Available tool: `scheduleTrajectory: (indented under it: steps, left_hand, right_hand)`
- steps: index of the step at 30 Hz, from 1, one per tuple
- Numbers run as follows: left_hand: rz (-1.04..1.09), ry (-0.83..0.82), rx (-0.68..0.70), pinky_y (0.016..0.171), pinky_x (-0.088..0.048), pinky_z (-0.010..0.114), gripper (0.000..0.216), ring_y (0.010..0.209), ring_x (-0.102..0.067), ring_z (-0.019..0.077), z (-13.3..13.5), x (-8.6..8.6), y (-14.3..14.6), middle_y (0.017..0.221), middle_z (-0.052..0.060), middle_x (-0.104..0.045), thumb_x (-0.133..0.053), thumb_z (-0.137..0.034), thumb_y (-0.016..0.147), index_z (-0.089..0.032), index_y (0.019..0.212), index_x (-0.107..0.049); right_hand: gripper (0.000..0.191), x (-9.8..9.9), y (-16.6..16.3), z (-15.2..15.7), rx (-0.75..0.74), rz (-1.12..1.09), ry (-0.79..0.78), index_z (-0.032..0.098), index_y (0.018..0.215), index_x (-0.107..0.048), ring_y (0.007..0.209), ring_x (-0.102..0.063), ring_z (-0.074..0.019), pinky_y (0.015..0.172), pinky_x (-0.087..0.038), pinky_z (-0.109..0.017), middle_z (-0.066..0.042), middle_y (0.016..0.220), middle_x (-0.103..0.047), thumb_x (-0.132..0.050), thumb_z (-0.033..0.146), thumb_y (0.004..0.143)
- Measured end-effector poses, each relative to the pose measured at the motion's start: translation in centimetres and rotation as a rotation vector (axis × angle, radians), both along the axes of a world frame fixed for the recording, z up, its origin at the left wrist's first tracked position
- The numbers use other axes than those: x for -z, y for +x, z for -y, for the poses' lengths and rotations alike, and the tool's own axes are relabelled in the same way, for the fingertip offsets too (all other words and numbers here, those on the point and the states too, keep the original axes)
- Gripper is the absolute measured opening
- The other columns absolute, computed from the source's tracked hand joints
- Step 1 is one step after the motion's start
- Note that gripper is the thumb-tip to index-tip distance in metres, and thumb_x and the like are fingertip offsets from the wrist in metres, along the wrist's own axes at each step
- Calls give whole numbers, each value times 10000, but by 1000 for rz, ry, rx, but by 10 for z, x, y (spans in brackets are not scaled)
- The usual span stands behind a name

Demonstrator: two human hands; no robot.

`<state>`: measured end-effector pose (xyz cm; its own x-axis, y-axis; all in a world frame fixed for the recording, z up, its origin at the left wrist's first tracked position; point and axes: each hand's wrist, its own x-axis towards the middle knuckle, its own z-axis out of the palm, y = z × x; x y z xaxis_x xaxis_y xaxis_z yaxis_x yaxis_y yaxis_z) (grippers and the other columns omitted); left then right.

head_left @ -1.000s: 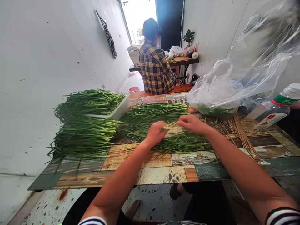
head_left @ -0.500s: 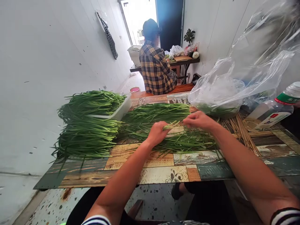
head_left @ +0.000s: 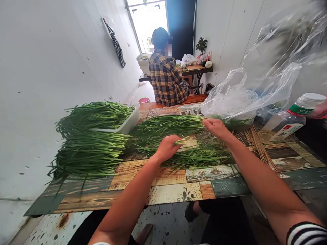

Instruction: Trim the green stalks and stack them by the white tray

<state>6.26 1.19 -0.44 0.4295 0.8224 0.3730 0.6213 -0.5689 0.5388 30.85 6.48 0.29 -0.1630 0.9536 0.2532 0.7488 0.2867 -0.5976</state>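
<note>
My left hand (head_left: pixel 167 147) is closed round a small bunch of green stalks (head_left: pixel 184 141), their pale cut ends sticking out to the right. My right hand (head_left: pixel 216 127) has reached further back to the loose pile of green stalks (head_left: pixel 168 125) and its fingers are pinched on the pile's right end. More loose stalks (head_left: pixel 201 154) lie under both hands on the patterned table (head_left: pixel 176 190).
A stacked heap of stalks (head_left: pixel 89 149) lies at the left, behind it a white tray (head_left: pixel 127 123) full of stalks. A clear plastic bag (head_left: pixel 237 102), tan straw strips (head_left: pixel 258 144) and a plastic bottle (head_left: pixel 293 117) are at the right. A person in a plaid shirt (head_left: pixel 166 80) sits beyond.
My right hand has let go of the bunch's cut ends and moved back and right to the far pile. My left hand keeps the bunch, slightly lower.
</note>
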Motion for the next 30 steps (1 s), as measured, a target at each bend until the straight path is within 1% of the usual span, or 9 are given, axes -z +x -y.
scheduleTrajectory:
  steps: [3, 6, 9, 13, 17, 20, 24, 27, 30]
  left_hand:
    - [142, 13, -96, 678, -441, 222, 216, 698, -598, 129, 1, -3, 2, 745, 24, -683, -536, -272, 865, -166, 736, -673]
    - [315, 53, -183, 695, -447, 217, 263, 670, -584, 115, 3, -7, 1, 707, 5, -665, -469, -308, 907, -175, 807, -673]
    - [454, 131, -302, 699, -443, 216, 283, 650, -562, 110, 2, -9, -3, 653, -9, -623, -446, -360, 924, -180, 874, -658]
    - [572, 161, -420, 680, -447, 212, 321, 638, -549, 104, -3, -6, -8, 661, -7, -599, -416, -420, 938, -176, 976, -622]
    - [677, 147, -420, 616, -438, 192, 305, 609, -530, 85, -7, -4, -10, 724, -6, -587, -421, -427, 938, -178, 1010, -582]
    - [629, 174, -466, 589, -406, 182, 283, 581, -484, 76, -7, -3, -12, 696, -21, -554, -446, -406, 932, -181, 1008, -598]
    - [487, 182, -501, 622, -409, 193, 254, 611, -492, 84, -7, 2, -13, 710, -20, -590, -529, -400, 892, -184, 949, -650]
    - [381, 164, -352, 712, -451, 230, 236, 724, -568, 118, -6, 7, -10, 816, 15, -669, -543, -365, 891, -190, 950, -690]
    - [273, 192, -207, 751, -463, 250, 215, 782, -589, 136, -5, 12, -3, 861, 34, -678, -578, -321, 876, -210, 1004, -711]
  right_hand:
    - [544, 2, 13, -8, 128, 106, 26, 177, 541, -547, 564, -438, -139, 546, -268, -281, -24, 565, -524, -384, 560, 892]
    - [329, 10, 10, -10, 94, 258, 124, 163, 799, -686, 749, -556, -187, 623, -347, -281, -86, 871, -660, -496, 419, 880]
    - [235, 21, 6, -14, 89, 403, 186, 161, 1005, -675, 880, -582, -217, 697, -387, -288, -117, 1035, -659, -561, 294, 849]
    - [218, 21, 5, -15, 68, 509, 199, 162, 936, -690, 898, -584, -210, 702, -388, -282, -109, 1020, -674, -526, 292, 877]
    - [319, 8, 5, -7, 60, 546, 195, 168, 866, -716, 855, -595, -206, 681, -375, -295, -111, 975, -692, -430, 298, 922]
    - [326, -1, 7, 0, 39, 459, 228, 162, 842, -721, 834, -601, -214, 679, -374, -304, -116, 925, -697, -429, 289, 912]
    - [242, -11, 8, 7, -139, 80, 145, 172, 808, -718, 744, -582, -178, 671, -394, -282, -66, 833, -695, -534, 325, 839]
    - [323, -20, 3, 14, -226, -154, 3, 164, 734, -704, 603, -494, -136, 565, -354, -266, -20, 669, -621, -571, 453, 790]
    - [373, -28, -5, 22, -283, -222, -84, 158, 697, -696, 541, -406, -108, 512, -297, -259, 6, 575, -529, -576, 506, 764]
